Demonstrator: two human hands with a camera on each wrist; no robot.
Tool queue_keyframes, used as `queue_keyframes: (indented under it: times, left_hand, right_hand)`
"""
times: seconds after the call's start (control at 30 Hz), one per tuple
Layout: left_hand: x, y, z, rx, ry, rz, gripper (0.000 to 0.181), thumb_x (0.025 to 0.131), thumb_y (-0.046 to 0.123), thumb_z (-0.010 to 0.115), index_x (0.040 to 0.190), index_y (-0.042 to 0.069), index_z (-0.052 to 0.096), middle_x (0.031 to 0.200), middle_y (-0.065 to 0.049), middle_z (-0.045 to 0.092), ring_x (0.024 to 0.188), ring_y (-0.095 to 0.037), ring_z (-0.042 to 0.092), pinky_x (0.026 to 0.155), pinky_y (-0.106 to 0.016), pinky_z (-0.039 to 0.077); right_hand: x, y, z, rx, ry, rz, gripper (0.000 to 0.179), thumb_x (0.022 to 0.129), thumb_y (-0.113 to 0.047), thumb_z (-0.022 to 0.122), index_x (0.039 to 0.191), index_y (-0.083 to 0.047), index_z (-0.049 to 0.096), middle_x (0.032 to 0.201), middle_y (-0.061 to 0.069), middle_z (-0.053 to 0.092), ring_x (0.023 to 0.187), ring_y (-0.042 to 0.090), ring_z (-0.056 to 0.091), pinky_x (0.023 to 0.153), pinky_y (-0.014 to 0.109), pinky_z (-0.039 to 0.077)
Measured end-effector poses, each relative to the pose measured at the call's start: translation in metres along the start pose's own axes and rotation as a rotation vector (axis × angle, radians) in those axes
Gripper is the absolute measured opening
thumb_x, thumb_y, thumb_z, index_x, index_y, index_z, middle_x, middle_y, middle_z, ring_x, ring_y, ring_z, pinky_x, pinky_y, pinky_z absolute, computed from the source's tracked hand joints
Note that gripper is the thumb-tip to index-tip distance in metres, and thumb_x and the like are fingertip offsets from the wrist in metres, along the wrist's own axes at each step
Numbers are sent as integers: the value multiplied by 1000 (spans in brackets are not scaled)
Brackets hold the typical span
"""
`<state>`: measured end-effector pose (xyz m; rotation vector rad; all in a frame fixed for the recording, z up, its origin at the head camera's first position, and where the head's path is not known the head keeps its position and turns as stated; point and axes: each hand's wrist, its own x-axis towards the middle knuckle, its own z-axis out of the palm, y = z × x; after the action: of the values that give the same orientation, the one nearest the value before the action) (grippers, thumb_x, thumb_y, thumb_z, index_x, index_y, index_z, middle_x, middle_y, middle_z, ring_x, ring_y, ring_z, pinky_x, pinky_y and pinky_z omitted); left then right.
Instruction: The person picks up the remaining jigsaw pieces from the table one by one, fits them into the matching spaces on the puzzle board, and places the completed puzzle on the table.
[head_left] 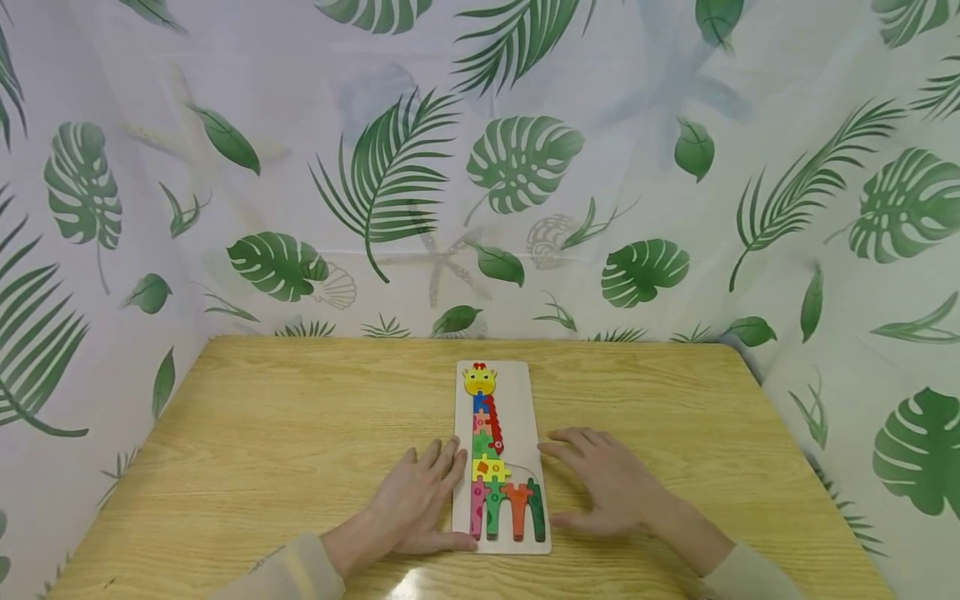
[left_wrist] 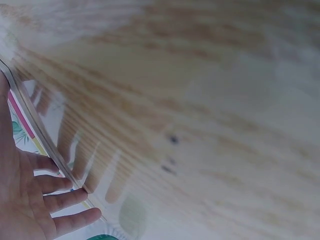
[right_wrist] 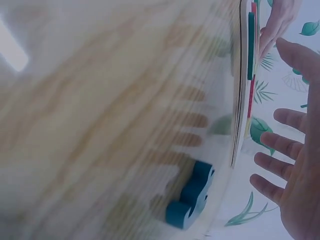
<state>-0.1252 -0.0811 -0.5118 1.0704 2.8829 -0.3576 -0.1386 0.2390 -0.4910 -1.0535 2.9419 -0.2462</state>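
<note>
A pale wooden giraffe puzzle board point(head_left: 517, 383) lies lengthwise on the table. Its coloured pieces form a yellow head point(head_left: 480, 381), neck, red mane point(head_left: 494, 429) and legs, with a bare outlined patch on the back. Along the board's left edge rests my left hand point(head_left: 420, 500), fingers fairly straight and its thumb at the lower corner. My right hand point(head_left: 615, 483) is beside the right edge, fingers spread and nothing held. In the right wrist view, a loose teal puzzle piece point(right_wrist: 192, 195) with a wavy edge lies on the table near the right hand's fingers; the hand hides it from the head view.
The light wood-grain table point(head_left: 300, 417) reaches back to a white cloth point(head_left: 420, 308) printed with green leaves, which also hangs on both sides. A bright light reflection shows at the table's near edge.
</note>
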Motion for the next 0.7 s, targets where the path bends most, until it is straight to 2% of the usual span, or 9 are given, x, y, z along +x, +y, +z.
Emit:
queue_keyframes:
  times: [0.37, 0.7]
  left_hand:
    - [1, 0, 0, 9, 20, 5, 122, 83, 101, 23, 165, 11, 35, 171, -13, 38, 150, -30, 51, 112, -48, 53]
    - [1, -1, -1, 3, -4, 0, 123, 83, 101, 22, 166, 12, 34, 172, -13, 36, 151, -30, 50, 113, -49, 52]
  right_hand:
    - [-15, 15, 3, -4, 37, -38, 83, 85, -75, 68, 148, -21, 59, 149, 6, 61, 135, 32, 58, 110, 59, 50]
    - [-37, 33, 9, -31, 97, -48, 82, 84, -70, 74, 146, -17, 61, 143, 7, 64, 129, 28, 62, 102, 55, 55]
